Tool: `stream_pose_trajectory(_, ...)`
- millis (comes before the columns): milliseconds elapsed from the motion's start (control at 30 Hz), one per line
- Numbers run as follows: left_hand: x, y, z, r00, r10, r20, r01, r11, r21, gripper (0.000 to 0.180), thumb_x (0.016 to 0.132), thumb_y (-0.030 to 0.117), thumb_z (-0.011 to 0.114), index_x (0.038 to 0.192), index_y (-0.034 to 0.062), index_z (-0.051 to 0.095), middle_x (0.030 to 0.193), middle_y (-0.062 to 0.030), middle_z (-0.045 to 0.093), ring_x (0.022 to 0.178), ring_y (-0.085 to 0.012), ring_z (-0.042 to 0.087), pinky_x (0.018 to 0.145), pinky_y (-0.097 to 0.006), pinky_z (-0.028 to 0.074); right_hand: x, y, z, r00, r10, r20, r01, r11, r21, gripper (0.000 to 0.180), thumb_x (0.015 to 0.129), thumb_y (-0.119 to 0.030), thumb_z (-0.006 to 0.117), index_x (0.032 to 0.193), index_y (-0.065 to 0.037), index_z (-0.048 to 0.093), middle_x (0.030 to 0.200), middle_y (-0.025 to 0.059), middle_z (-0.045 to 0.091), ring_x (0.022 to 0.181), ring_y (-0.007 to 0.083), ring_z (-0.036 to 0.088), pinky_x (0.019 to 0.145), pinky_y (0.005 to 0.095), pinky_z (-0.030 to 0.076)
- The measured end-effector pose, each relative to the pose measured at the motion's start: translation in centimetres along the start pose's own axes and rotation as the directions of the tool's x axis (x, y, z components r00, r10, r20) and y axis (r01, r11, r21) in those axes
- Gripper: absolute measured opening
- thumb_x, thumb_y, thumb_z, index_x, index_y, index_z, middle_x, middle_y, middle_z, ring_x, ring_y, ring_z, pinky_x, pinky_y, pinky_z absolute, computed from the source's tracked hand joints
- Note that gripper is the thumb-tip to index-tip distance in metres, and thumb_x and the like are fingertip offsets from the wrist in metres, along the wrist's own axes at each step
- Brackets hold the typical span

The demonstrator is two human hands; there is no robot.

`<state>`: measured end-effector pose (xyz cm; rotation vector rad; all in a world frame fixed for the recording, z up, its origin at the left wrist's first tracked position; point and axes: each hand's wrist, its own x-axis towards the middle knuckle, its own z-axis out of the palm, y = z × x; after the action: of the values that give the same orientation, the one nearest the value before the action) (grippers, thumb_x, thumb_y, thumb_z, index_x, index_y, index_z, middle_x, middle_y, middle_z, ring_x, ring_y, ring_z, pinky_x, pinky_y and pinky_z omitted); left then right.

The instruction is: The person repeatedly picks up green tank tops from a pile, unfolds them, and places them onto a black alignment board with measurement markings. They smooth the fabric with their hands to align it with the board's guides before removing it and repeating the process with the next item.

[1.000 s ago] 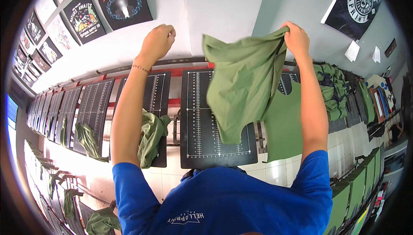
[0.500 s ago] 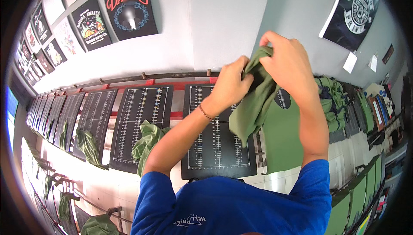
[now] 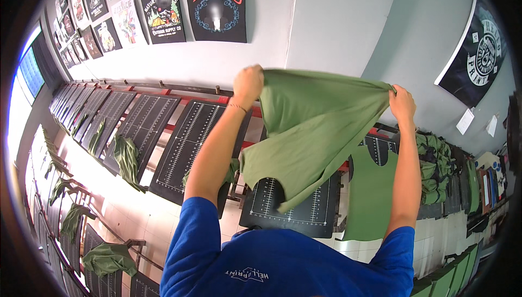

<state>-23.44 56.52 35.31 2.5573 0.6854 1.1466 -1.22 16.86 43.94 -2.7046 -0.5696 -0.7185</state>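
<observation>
A green fabric panel [image 3: 321,115], cut like a shirt piece with a curved notch, hangs spread in the air between my two hands. My left hand [image 3: 249,85] is closed round its far left corner. Its far right corner is pinched in my right hand [image 3: 402,104]. The panel's lower part folds over and droops toward a black board [image 3: 291,220] with white ruler markings, covering much of it. On the board to the right, another green panel [image 3: 372,202] lies flat, a black curve showing at its neck cut.
A row of similar marked boards [image 3: 187,147] runs off to the left, some with crumpled green cloth [image 3: 126,158] draped on them. At right sits a heap of green fabric [image 3: 435,172]. Behind the boards is a wall with printed posters [image 3: 216,11]. More cloth [image 3: 110,259] lies on boards at lower left.
The bunched panel has opened out into a wide sheet. My hands have moved apart, the left one to the left and the right one to the right. The view has shifted.
</observation>
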Motion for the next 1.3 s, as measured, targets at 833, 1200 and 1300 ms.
stream_pose_trajectory(833, -44.1, -4.4, -6.2, 0.728, -0.261, 0.634, 0.378, 0.924, -0.054, 0.014, 0.082, 0.005, 0.072, 0.094, 0.0017, 0.067, 0.108, -0.017, 0.065, 0.102, -0.0351, 0.061, 0.09, -0.043, 0.048, -44.8, 14.4, 11.6, 0.745, -0.178, 0.643, -0.313, 0.758, 0.572, 0.036, 0.081, -0.001, 0.066, 0.116, -0.006, 0.069, 0.128, 0.0212, 0.06, 0.122, 0.037, 0.057, 0.105, 0.0394, 0.045)
stream_pose_trajectory(1200, -48.8, -6.8, 0.2, 0.065, -0.501, 0.863, 0.952, 0.292, 0.098, 0.04, 0.097, 0.032, 0.067, 0.117, -0.0027, 0.063, 0.093, -0.0081, 0.068, 0.083, -0.0142, 0.062, 0.074, -0.029, 0.051, -48.4, 17.0, 19.0, 0.143, -0.014, 0.99, -0.969, 0.201, 0.143, 0.068, 0.095, -0.051, 0.065, 0.138, -0.001, 0.05, 0.115, 0.0101, 0.064, 0.091, 0.0157, 0.062, 0.077, 0.0328, 0.053)
stream_pose_trajectory(1300, -53.2, -9.3, -2.3, 0.243, -0.517, 0.821, 0.909, 0.416, -0.007, 0.026, 0.096, 0.026, 0.069, 0.094, -0.0002, 0.066, 0.075, 0.0013, 0.06, 0.07, -0.0083, 0.053, 0.063, -0.027, 0.044, -48.7, 15.9, 17.1, 0.077, -0.003, 0.997, -0.918, 0.391, 0.072, 0.039, 0.097, -0.044, 0.065, 0.108, -0.007, 0.065, 0.08, -0.0028, 0.058, 0.068, 0.0085, 0.053, 0.06, 0.0257, 0.045)
